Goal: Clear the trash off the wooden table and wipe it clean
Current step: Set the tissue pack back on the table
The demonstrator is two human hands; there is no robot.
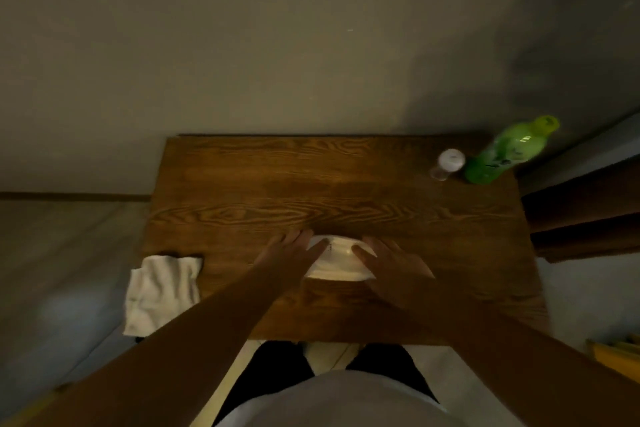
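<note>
Key relation: the pale, shallow, oval plastic tray (337, 262) is bracketed by both hands, its long axis running left to right across the brown wood-grain table (346, 184), so each hand meets one short end.
Left hand (294, 253): laid at the tray's left end, fingers extended and only slightly curled, tips over the rim; contact is suggested, but a closed hold cannot be confirmed.
Right hand (391, 262): laid at the tray's right end, fingers likewise spread flat, thumb side towards the tray; whether it is truly held cannot be told through the blur.
Nearer hand: neither is favoured; the tray is centred between them, just ahead of the body, near the table's front edge.
Tray position: resting on the tabletop or barely off it; this cannot be settled.
Other trash: a small clear plastic cup with a white lid (446, 165) and a green plastic bottle (502, 158) stand together at the far right corner, well apart from the hands.
Wiping cloth: a crumpled white cloth (159, 291) hangs over the front left corner, near the left forearm, not held.
Judged step: a two-handed lift of the tray is likely; wiping is not yet begun.
</note>
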